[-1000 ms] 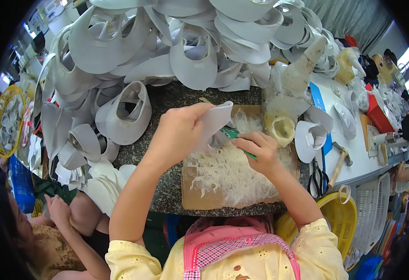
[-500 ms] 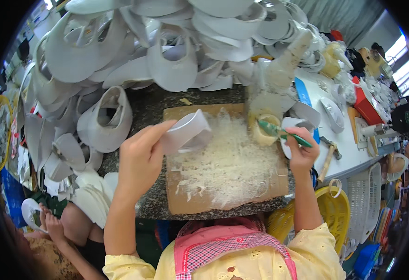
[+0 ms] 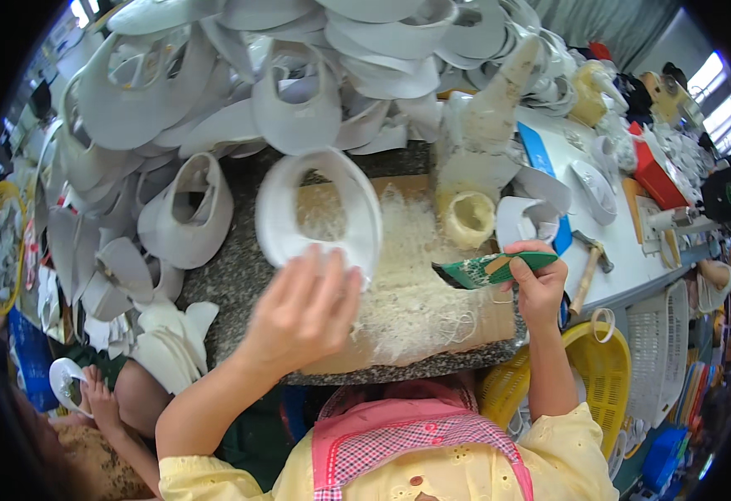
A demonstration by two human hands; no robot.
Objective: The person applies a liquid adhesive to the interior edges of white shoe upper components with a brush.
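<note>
My left hand (image 3: 303, 305) is closed on the near edge of a white ring-shaped piece that looks like a sun visor (image 3: 274, 213). Its opening is turned up towards me, and the thumb is hidden. In my right hand (image 3: 539, 288) is a flat green glue brush (image 3: 491, 269), its dark bristle end pointing left over the board. Behind the brush stands a crusted, cream-coloured bottle-like glue container (image 3: 474, 150) with a round mouth near its base. Beneath both hands lies a brown cardboard sheet (image 3: 411, 346), coated with dried whitish residue.
Piles of white visor-like pieces (image 3: 294, 117) cover the back and left of the dark stone worktop (image 3: 249, 196). A hammer (image 3: 587, 275) and a blue strip (image 3: 541, 154) lie at right, near a red box (image 3: 657, 175). Below hangs a yellow basket (image 3: 603, 367). Another person's hand (image 3: 98, 397) shows at lower left.
My left hand has turned the white visor-like piece so its opening faces up, and moved nearer the middle. My right hand has drawn the brush away from the container's mouth, towards me.
</note>
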